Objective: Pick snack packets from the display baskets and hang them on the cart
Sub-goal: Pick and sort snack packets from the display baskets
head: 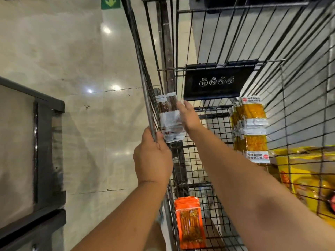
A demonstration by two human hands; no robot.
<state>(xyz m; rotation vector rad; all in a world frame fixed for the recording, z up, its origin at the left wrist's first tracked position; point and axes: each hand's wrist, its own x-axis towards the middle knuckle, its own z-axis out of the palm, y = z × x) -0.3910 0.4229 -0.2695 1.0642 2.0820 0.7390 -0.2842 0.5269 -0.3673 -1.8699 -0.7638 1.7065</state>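
A black wire cart (213,69) fills the middle and right of the head view. My left hand (153,156) grips the cart's left top rail. A stack of white and brown snack packets (169,120) hangs against the inside of the cart's left wall. My right hand (186,115) reaches into the cart, and its straight fingers press on the right side of that stack. Yellow and white packets (252,127) hang in strips on the cart's right side. Orange packets (190,221) hang low on the left wall, near my left forearm.
A black sign panel (217,82) with white icons hangs across the cart's inner bar. Large yellow bags (308,178) lie behind the right wire wall. A dark-framed display stand (45,151) sits at the left. Glossy beige floor (81,60) with a green arrow sticker (110,2) lies between.
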